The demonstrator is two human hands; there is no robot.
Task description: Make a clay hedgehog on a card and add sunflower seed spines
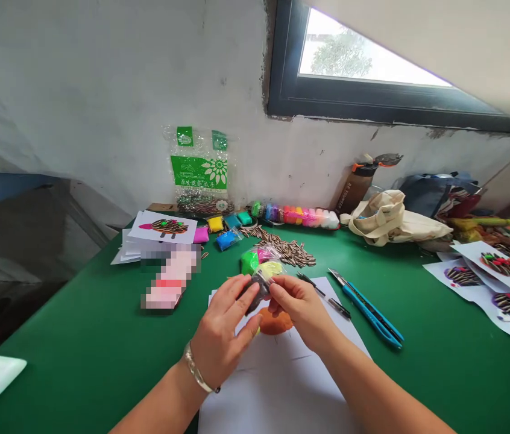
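- At the green table, the head view shows our left hand and right hand close together above a white paper sheet.
- Both hands are closed in a pinch on a small clear packet with dark contents; neither has let go, and the fingers hide part of it.
- The packet sits just above an orange clay lump, which rests on the paper, partly hidden by our hands.
- Just beyond lie a green clay packet, a yellow clay packet and loose striped sunflower seeds.
- Near our right hand are small dark scissors and blue-handled scissors.
- If the clear packet tears or opens under our pinch, its dark contents could scatter over the paper and stick to the orange clay lump.
- A careless reach forward could push the yellow clay packet into the sunflower seeds and spread them across the table.
- If our right hand swings outward, it could knock the small dark scissors, and their points could catch our skin.
- Pressing too hard could also dent the orange clay lump, should our hands drop onto it.
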